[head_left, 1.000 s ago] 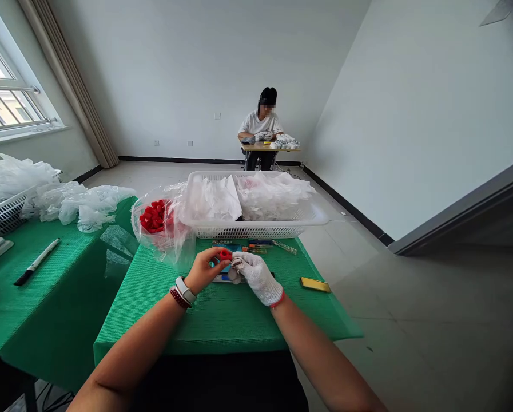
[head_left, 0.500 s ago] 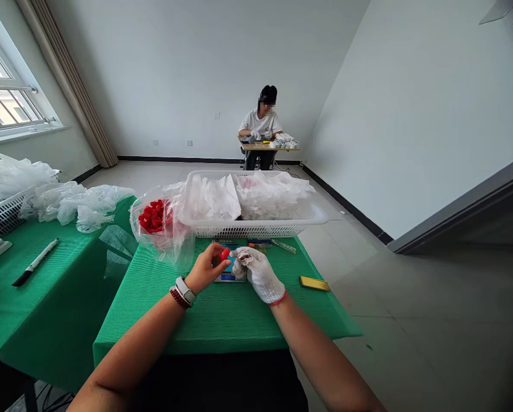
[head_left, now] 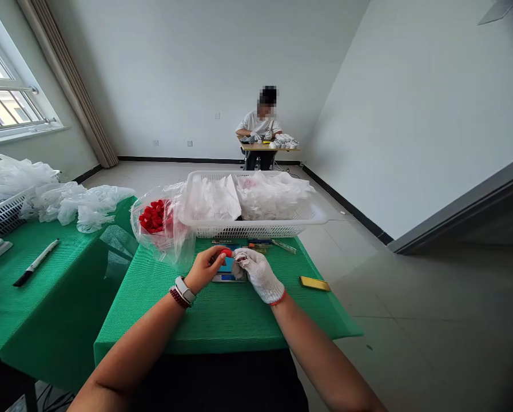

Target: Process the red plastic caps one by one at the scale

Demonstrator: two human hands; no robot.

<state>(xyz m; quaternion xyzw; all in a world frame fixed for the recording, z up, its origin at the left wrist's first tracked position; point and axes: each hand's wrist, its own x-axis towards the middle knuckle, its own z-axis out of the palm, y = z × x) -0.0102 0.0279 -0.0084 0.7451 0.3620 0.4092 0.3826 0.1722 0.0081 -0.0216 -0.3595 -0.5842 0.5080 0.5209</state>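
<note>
Between the thumb and fingers of my left hand (head_left: 207, 268), which is bare, is a small red cap-like piece (head_left: 226, 253). My right hand (head_left: 259, 273) wears a white knit glove with dirty fingertips. Its fingers are pinched together right beside the red piece, and whatever they hold is too small and hidden to make out. Below both hands lies a blue and white flat object (head_left: 229, 277), partly covered by them. To the left, a clear plastic bag (head_left: 177, 246) contains many similar red pieces (head_left: 152, 216).
A white plastic basket (head_left: 256, 230) of thin clear bags stands at the table's far side. Several pens (head_left: 284, 246) lie before it. A yellow case (head_left: 315, 284) is at right, a marker (head_left: 36, 262) on the left table. Across the room, a person (head_left: 260, 123) sits working.
My left hand has turned slightly, and the red piece now sits closer to the gloved fingertips. A yellow item at the far left edge is out of sight.
</note>
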